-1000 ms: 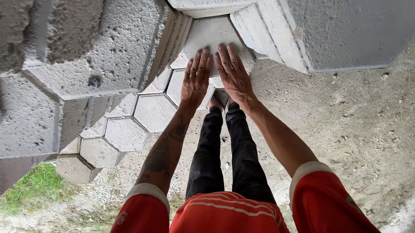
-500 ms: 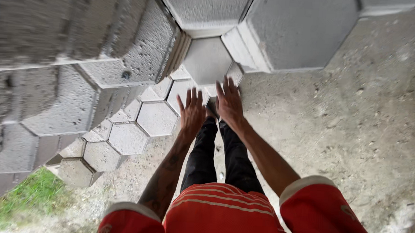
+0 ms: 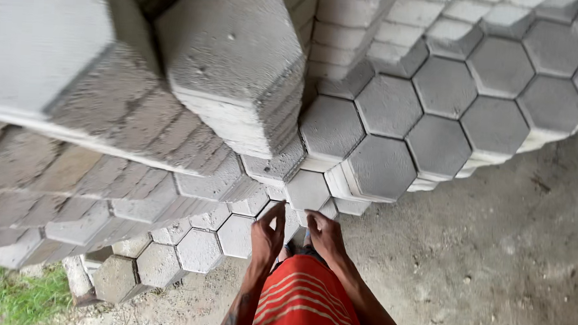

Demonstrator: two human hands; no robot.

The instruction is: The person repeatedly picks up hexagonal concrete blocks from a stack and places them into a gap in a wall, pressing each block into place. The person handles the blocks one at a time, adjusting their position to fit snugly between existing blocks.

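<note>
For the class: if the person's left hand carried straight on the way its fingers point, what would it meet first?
The left hand would probably first meet the low grey hexagonal concrete paver just above its fingertips, though depth is unclear.

From my seat the light reads as flat, soft daylight, even across the scene, with no glare anywhere. Shadows are faint: I see only thin dark lines in the gaps between the grey hexagonal concrete paving blocks and a darker pocket under the tall stack at upper left. That near stack is smeared and soft, clearly out of focus, and its edges bend outward from wide-angle distortion. The rough grey concrete ground stays fairly sharp, grain visible. My left hand and right hand look slightly soft, evenly lit, casting hardly any shadow.
</note>
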